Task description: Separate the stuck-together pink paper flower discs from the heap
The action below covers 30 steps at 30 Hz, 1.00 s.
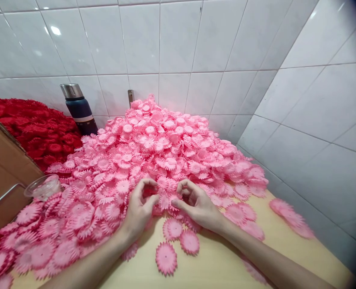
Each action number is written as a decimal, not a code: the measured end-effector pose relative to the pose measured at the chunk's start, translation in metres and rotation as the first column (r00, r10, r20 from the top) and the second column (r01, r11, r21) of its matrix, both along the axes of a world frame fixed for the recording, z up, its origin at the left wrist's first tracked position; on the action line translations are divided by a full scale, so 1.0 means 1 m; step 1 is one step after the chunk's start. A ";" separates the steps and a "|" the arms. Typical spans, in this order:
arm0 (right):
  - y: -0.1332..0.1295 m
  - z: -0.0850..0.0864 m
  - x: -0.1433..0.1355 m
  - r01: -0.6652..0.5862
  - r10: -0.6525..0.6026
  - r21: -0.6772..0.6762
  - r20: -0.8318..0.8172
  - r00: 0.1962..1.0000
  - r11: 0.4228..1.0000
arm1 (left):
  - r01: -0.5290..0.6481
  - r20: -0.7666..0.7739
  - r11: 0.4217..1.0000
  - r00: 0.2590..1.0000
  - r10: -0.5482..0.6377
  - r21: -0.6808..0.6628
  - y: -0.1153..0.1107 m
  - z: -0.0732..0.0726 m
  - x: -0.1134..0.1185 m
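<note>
A thin pink flower-shaped disc (166,199) with a fringed edge is between my two hands, in front of a large pile of the same pink discs (166,136). My left hand (140,204) is curled, thumb and forefinger closing at the disc's left side. From the right, my right hand (197,202) bends its fingers and thumb round the other side. The exact contact of the fingertips blends into the pink behind. Just below my hands, a few loose discs (166,258) lie flat on the pale tabletop (142,271).
A heap of red discs (42,128) and a dark blue steel-topped bottle (79,109) stand at the back left. Nearer are a cardboard box (7,176) and a clear plastic cup (43,188). Tiled walls (178,44) bound the back and right. More pink discs (291,218) lie by the right wall.
</note>
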State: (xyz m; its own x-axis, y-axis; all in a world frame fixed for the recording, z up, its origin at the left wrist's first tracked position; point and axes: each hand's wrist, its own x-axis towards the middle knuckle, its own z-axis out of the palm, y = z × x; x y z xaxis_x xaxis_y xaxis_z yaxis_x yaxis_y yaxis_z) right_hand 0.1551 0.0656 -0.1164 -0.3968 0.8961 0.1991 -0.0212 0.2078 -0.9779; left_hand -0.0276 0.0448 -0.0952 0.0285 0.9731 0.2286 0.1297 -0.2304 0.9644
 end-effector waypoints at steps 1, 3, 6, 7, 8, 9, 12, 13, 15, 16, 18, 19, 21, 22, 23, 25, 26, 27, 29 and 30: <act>0.000 0.000 0.000 -0.004 0.004 -0.001 -0.002 1.000 1.000 | 0.036 -0.046 0.999 0.998 -0.036 0.011 0.000 0.000 0.000; -0.001 0.001 0.000 -0.004 0.004 0.001 -0.003 1.000 1.000 | 0.114 -0.156 0.993 0.982 -0.110 0.017 -0.002 0.002 0.000; -0.001 0.001 0.001 0.006 -0.006 -0.008 -0.008 1.000 1.000 | 0.169 -0.273 0.985 0.950 -0.154 0.035 -0.004 0.004 0.001; -0.001 0.001 0.001 0.002 -0.002 -0.016 -0.012 1.000 1.000 | 0.174 -0.288 0.984 0.945 -0.156 0.040 -0.004 0.005 0.001; -0.001 0.001 0.002 -0.006 0.006 -0.019 -0.015 1.000 1.000 | 0.181 -0.296 0.983 0.942 -0.161 0.040 -0.005 0.005 0.001; -0.001 0.001 0.002 -0.014 0.014 -0.019 -0.017 1.000 1.000 | 0.190 -0.300 0.981 0.939 -0.171 0.034 -0.005 0.004 0.001; 0.000 0.001 0.002 -0.021 0.021 0.020 0.002 1.000 1.000 | 0.204 -0.313 0.979 0.931 -0.190 0.014 -0.005 0.003 0.001; 0.000 0.001 0.002 -0.012 0.012 0.041 0.007 1.000 0.999 | 0.201 -0.315 0.979 0.931 -0.186 0.016 -0.005 0.003 0.001; 0.001 0.001 0.002 0.006 -0.006 0.062 0.006 1.000 0.998 | 0.182 -0.310 0.983 0.936 -0.164 0.030 -0.005 0.004 0.002; 0.001 0.000 0.002 0.011 -0.011 0.059 0.000 1.000 0.998 | 0.171 -0.303 0.985 0.941 -0.152 0.036 -0.004 0.004 0.002; 0.001 0.000 0.001 0.010 -0.009 0.038 -0.012 1.000 0.999 | 0.144 -0.282 0.989 0.951 -0.126 0.041 -0.005 0.005 0.002; 0.001 -0.001 0.001 0.007 -0.007 0.030 -0.017 1.000 1.000 | 0.128 -0.271 0.991 0.956 -0.112 0.043 -0.005 0.005 0.003; 0.001 -0.001 0.001 0.003 -0.002 0.021 -0.023 1.000 1.000 | 0.092 -0.232 0.995 0.969 -0.082 0.033 -0.005 0.005 0.003; 0.001 -0.001 0.002 -0.002 0.002 0.019 -0.021 1.000 1.000 | 0.067 -0.191 0.998 0.980 -0.064 0.008 -0.004 0.004 0.003; 0.001 -0.001 0.002 -0.009 0.009 0.016 -0.016 1.000 1.000 | 0.031 -0.139 0.999 0.990 -0.035 -0.026 -0.003 0.004 0.002; 0.001 -0.001 0.002 -0.021 0.021 0.014 -0.002 1.000 1.000 | -0.055 -0.040 0.994 0.998 0.051 -0.098 -0.001 0.001 0.001; 0.001 -0.001 0.002 -0.023 0.023 0.016 0.004 1.000 1.000 | -0.103 -0.019 0.989 0.995 0.101 -0.110 0.000 0.000 0.000; 0.000 -0.001 0.002 -0.024 0.024 0.019 0.007 1.000 1.000 | -0.122 -0.007 0.986 0.992 0.122 -0.109 0.001 -0.001 0.000; -0.001 -0.001 0.002 -0.022 0.022 0.029 0.010 1.000 0.999 | -0.119 0.009 0.989 0.993 0.120 -0.084 0.003 -0.003 -0.001; -0.002 -0.001 0.001 -0.018 0.018 0.036 0.009 1.000 0.999 | -0.104 0.000 0.993 0.995 0.104 -0.050 0.004 -0.004 -0.001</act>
